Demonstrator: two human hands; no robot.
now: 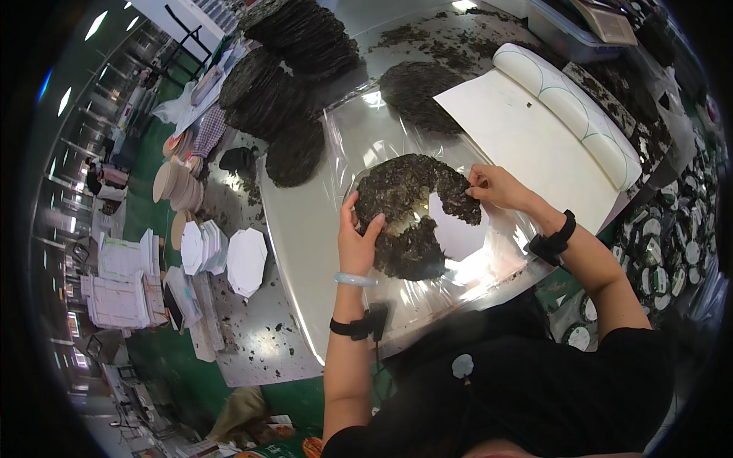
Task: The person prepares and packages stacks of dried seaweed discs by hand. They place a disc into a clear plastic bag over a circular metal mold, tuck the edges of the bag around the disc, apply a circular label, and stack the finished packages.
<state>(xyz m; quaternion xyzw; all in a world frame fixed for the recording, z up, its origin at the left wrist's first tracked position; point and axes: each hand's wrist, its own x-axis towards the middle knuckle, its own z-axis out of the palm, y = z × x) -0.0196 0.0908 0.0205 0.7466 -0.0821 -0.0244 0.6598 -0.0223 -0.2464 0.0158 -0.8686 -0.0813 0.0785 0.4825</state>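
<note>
A round, dark sheet of what looks like dried seaweed [401,189] lies in front of me, torn open on its right side. My left hand [361,235] grips its left edge between thumb and fingers. With its fingertips, my right hand [487,188] pinches the curved flap at the sheet's right edge. Beneath are clear plastic film [355,131] and a pale round or curved piece [458,229], partly covered by the sheet. Tall stacks of similar dark sheets [298,40] stand beyond, and a lower pile [421,91] lies behind the film.
White paper with a rolled end [532,131] lies at right. White octagonal cards [246,260] and stacked round discs [177,186] sit at left. Dark crumbs are scattered over the metal table [257,338]. A plastic bin [564,34] stands at back right; many small round packs [653,229] lie below right.
</note>
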